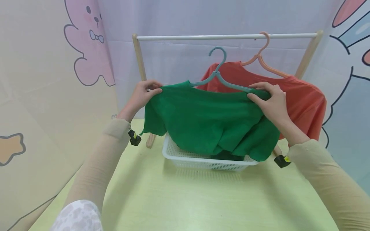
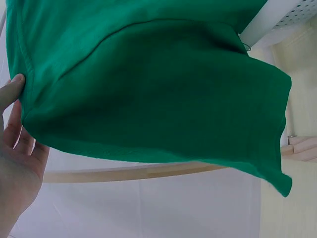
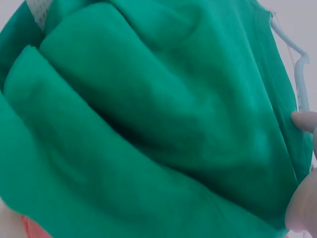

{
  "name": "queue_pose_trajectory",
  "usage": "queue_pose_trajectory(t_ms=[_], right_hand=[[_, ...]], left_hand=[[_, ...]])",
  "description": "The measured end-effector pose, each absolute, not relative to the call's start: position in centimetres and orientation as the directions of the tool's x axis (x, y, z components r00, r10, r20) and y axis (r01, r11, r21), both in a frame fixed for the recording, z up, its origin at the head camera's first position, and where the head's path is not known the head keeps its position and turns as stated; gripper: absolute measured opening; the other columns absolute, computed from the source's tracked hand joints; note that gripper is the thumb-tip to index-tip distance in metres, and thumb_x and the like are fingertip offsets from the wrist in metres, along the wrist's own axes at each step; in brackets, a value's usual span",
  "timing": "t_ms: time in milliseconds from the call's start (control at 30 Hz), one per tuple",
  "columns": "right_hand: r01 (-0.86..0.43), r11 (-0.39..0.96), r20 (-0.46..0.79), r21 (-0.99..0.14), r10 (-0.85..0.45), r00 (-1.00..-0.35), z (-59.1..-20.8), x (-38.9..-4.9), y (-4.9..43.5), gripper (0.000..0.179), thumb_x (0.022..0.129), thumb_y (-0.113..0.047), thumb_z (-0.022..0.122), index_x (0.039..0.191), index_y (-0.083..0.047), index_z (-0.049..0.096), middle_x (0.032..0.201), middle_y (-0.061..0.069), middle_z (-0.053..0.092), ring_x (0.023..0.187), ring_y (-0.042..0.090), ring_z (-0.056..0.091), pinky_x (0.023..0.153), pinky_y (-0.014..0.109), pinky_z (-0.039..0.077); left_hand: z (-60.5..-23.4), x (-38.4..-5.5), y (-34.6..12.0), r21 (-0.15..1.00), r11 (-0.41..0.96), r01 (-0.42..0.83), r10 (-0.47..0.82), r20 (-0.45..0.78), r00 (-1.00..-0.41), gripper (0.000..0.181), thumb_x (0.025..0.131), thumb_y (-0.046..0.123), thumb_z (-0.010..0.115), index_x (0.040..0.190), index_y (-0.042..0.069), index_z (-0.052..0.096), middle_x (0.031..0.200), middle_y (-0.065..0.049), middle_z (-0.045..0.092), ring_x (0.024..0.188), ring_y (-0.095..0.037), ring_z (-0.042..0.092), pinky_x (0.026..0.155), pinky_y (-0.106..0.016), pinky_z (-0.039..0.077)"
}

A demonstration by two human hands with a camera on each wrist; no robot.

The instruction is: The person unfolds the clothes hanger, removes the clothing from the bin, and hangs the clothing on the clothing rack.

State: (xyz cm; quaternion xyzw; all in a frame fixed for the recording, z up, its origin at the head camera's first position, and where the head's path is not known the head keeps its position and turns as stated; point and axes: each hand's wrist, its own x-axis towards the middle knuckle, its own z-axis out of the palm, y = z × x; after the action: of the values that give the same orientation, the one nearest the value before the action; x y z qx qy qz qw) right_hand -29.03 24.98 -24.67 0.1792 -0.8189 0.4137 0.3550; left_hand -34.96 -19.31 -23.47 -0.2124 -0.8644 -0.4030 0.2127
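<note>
A green T-shirt (image 1: 199, 118) is spread on a teal hanger (image 1: 218, 72), held up in front of the rack. My left hand (image 1: 144, 94) pinches its shoulder seam between thumb and fingers; in the left wrist view the sleeve (image 2: 173, 99) hangs below the thumb. At the other shoulder, my right hand (image 1: 270, 99) pinches the cloth and the hanger's arm together near the neckline. The hanger's hook stands free, lower than the rail in the head view. Folds of the shirt (image 3: 148, 114) fill the right wrist view, its lower part bunched over the basket.
A red shirt (image 1: 306, 106) hangs on an orange hanger (image 1: 264, 61) from the white rail (image 1: 188, 38) of the wooden rack, at the right. Under the green shirt, a white plastic basket (image 1: 185, 157) stands on the pale green table (image 1: 185, 199). Printed curtains surround it.
</note>
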Motion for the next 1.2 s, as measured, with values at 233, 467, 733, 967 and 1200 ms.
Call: queue_pose_trajectory(t_ms=[233,467,733,967,1200], right_hand=[[-0.65,0.679,0.822,-0.342,-0.119,-0.557,-24.8,-29.6,24.9,0.033,0.09,-0.009,0.072,0.122,-0.013,0.067,0.108,0.019,0.069,0.086,0.0,0.037,0.084,0.036,0.026],[-0.634,0.7,0.848,-0.328,-0.077,-0.524,-24.3,-30.5,24.8,0.024,0.093,-0.012,0.067,0.116,-0.01,0.069,0.099,0.019,0.069,0.081,0.0,0.036,0.079,0.032,0.029],[-0.589,0.686,0.822,-0.427,0.024,-0.569,-23.4,-31.0,24.9,0.022,0.093,-0.018,0.065,0.114,-0.012,0.072,0.102,0.021,0.069,0.09,-0.01,0.04,0.094,0.042,0.036],[-0.562,0.701,0.827,-0.44,0.073,-0.557,-23.1,-31.4,25.3,0.024,0.093,-0.023,0.065,0.113,-0.012,0.072,0.096,0.001,0.071,0.086,-0.013,0.038,0.089,0.03,0.032],[-0.534,0.717,0.823,-0.447,0.095,-0.561,-22.8,-31.5,25.2,0.025,0.093,-0.021,0.066,0.115,-0.013,0.071,0.108,0.02,0.07,0.086,-0.01,0.035,0.088,0.034,0.029]], left_hand=[[-24.1,-35.3,-19.5,0.625,0.596,0.505,0.158,0.525,-0.836,0.026,0.098,0.028,0.063,0.118,0.013,0.068,0.115,-0.015,0.07,0.097,-0.022,0.061,0.09,-0.04,0.05],[-23.3,-36.3,-18.8,0.611,0.625,0.486,0.137,0.526,-0.839,0.027,0.098,0.03,0.063,0.119,0.015,0.069,0.116,-0.013,0.069,0.104,-0.025,0.061,0.091,-0.042,0.051],[-22.6,-37.2,-18.7,0.614,0.575,0.541,0.076,0.618,-0.782,0.03,0.097,0.019,0.064,0.125,0.008,0.065,0.116,-0.016,0.068,0.104,-0.025,0.063,0.092,-0.036,0.051],[-22.8,-38.1,-20.0,0.638,0.559,0.53,-0.122,0.696,-0.708,0.033,0.096,0.016,0.064,0.129,0.012,0.062,0.12,-0.012,0.067,0.106,-0.019,0.062,0.091,-0.026,0.05],[-23.8,-39.1,-21.2,0.7,0.501,0.509,-0.37,0.704,-0.605,0.036,0.093,0.007,0.067,0.128,0.013,0.06,0.115,-0.008,0.063,0.101,-0.013,0.06,0.086,-0.022,0.05]])
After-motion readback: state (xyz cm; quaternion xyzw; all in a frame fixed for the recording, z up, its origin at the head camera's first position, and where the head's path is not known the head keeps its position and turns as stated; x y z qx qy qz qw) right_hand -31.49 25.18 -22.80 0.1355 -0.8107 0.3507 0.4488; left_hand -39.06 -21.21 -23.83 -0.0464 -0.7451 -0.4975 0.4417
